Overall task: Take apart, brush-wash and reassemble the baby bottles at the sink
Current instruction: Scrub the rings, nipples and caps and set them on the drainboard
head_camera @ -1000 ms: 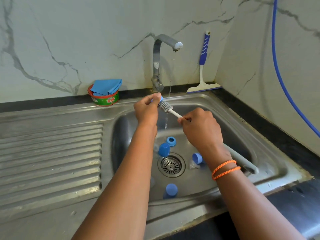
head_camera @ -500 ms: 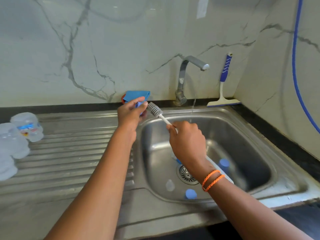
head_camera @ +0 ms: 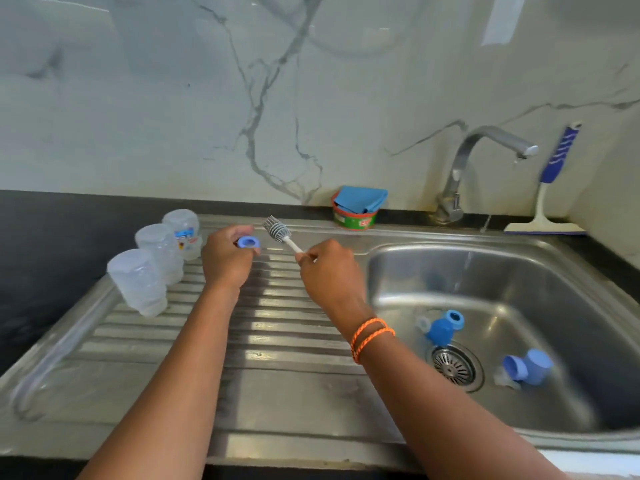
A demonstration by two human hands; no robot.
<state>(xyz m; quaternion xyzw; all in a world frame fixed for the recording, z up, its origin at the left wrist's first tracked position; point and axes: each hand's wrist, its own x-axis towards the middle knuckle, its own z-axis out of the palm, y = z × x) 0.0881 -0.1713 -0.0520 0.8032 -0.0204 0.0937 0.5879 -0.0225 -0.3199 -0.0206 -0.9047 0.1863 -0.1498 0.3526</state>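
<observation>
Over ribbed steel drainboard (head_camera: 277, 327), left hand (head_camera: 227, 259) pinches blue ring (head_camera: 248, 242).

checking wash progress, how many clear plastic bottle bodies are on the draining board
3, upside down in a row at the steel draining board's far-left end: nearest, middle, farthest with a printed label. None visible elsewhere.
</observation>
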